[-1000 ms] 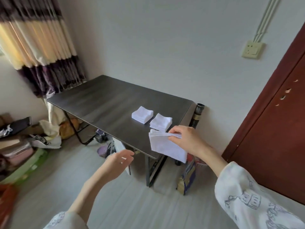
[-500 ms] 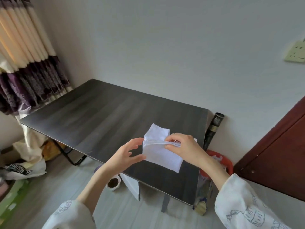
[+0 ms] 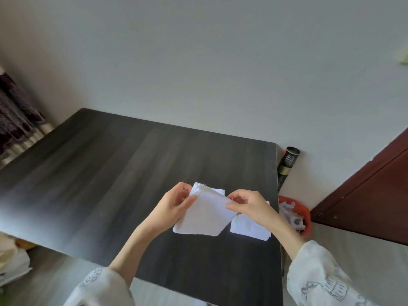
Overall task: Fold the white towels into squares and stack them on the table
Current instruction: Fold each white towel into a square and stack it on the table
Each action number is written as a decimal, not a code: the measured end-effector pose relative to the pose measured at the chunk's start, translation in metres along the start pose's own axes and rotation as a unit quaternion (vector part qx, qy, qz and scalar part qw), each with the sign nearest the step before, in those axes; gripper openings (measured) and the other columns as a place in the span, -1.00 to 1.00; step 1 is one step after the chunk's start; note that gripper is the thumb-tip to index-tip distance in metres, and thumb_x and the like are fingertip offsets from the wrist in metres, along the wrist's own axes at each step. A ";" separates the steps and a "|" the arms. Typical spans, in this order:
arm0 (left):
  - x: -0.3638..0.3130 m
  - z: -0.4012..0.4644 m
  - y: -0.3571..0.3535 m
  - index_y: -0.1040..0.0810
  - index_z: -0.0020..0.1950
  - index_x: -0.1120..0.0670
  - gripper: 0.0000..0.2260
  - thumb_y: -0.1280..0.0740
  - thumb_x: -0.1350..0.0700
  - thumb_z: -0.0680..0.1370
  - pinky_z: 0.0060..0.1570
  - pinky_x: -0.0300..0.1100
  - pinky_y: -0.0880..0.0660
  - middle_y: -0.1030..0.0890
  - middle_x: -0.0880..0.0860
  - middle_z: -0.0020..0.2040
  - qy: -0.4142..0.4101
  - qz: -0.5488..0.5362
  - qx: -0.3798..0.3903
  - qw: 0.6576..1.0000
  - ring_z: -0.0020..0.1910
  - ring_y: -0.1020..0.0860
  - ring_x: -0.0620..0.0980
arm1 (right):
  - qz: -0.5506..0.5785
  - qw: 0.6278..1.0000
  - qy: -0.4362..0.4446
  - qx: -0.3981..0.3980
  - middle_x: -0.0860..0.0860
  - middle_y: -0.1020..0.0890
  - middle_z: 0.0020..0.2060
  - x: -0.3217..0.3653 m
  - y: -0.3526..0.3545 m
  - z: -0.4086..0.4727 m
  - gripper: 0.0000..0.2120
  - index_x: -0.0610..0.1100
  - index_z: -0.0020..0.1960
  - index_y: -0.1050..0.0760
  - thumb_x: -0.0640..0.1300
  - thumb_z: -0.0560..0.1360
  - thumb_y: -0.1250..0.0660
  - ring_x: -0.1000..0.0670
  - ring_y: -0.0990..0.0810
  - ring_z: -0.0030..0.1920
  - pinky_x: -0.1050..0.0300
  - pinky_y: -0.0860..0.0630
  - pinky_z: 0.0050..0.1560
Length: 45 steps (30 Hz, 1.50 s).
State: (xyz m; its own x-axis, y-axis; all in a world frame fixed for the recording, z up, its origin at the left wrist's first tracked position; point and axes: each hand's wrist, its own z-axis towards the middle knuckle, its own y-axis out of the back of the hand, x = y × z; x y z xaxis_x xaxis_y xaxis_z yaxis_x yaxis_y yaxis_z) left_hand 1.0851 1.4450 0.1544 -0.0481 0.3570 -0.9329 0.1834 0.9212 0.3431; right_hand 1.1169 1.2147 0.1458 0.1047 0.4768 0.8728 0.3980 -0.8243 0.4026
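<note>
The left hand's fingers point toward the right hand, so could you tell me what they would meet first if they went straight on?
Likely the white cloth towel the left hand already pinches, then the right hand; depth is unclear.

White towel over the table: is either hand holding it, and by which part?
Both hands hold the white towel: the left hand pinches its upper left corner, the right hand its upper right corner, above the table.

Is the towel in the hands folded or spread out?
Folded, held above the table. The towel shows layered edges at its top corner, pinched by the left hand and right hand.
</note>
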 end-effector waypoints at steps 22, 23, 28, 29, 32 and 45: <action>0.113 0.153 -0.024 -0.38 0.02 0.05 -0.88 -0.17 0.01 0.59 -0.16 0.05 -0.58 -0.59 0.17 -0.14 0.252 -0.022 0.093 0.963 -0.24 -0.52 0.00 | 0.310 0.900 -0.304 -0.044 -0.03 -0.59 0.04 -0.085 -0.031 0.120 -0.78 -0.11 0.16 -0.42 -0.12 0.53 -0.30 -0.03 -0.59 0.03 0.11 -0.57 -0.13; 0.117 0.155 -0.023 -0.39 0.03 0.06 -0.87 -0.18 0.02 0.59 -0.15 0.07 -0.61 -0.59 0.20 -0.12 0.259 -0.022 0.096 0.961 -0.22 -0.53 0.00 | 0.305 0.897 -0.316 -0.052 -0.04 -0.58 0.06 -0.088 -0.033 0.124 -0.78 -0.11 0.17 -0.42 -0.17 0.53 -0.28 -0.04 -0.58 0.05 0.07 -0.58 -0.08; 0.132 0.166 -0.014 -0.41 0.04 0.02 -0.90 -0.19 0.03 0.59 -0.16 0.03 -0.62 -0.60 0.19 -0.02 0.281 -0.027 0.099 0.954 -0.08 -0.60 0.07 | 0.276 0.894 -0.340 -0.091 -0.10 -0.58 0.08 -0.090 -0.041 0.148 -0.76 -0.16 0.19 -0.44 -0.27 0.52 -0.22 -0.09 -0.58 0.08 0.04 -0.59 -0.08; 0.133 0.169 -0.012 -0.41 0.05 0.02 -0.90 -0.19 0.02 0.59 -0.17 0.02 -0.62 -0.60 0.18 -0.02 0.285 -0.024 0.103 0.953 -0.06 -0.61 0.08 | 0.267 0.895 -0.342 -0.099 -0.11 -0.58 0.08 -0.089 -0.042 0.152 -0.75 -0.17 0.19 -0.45 -0.26 0.52 -0.23 -0.10 -0.57 0.09 0.04 -0.59 -0.07; 0.135 0.176 -0.009 -0.39 0.09 0.03 -0.87 -0.17 0.03 0.60 -0.27 -0.09 -0.61 -0.60 0.15 -0.01 0.290 -0.017 0.119 0.950 -0.10 -0.61 0.04 | 0.236 0.901 -0.342 -0.121 -0.11 -0.57 0.07 -0.089 -0.046 0.163 -0.80 -0.16 0.14 -0.46 -0.25 0.53 -0.22 -0.10 -0.56 0.10 0.08 -0.59 -0.13; 0.149 0.194 -0.016 -0.35 0.13 0.01 -0.88 -0.12 0.04 0.62 -0.38 -0.18 -0.58 -0.57 0.08 -0.05 0.278 0.065 0.155 0.946 -0.13 -0.61 0.04 | 0.184 0.898 -0.356 -0.182 -0.10 -0.52 0.04 -0.101 -0.050 0.176 -0.74 -0.15 0.21 -0.41 -0.22 0.53 -0.24 -0.12 -0.54 0.09 0.07 -0.59 -0.18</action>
State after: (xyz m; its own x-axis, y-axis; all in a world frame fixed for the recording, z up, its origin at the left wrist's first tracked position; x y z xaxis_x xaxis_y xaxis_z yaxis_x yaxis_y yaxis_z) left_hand 1.2652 1.4538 -0.0108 -0.4983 0.5689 -0.6543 0.4982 0.8055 0.3209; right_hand 1.2468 1.2617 -0.0107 0.7757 0.1195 0.6197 -0.0936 -0.9493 0.3003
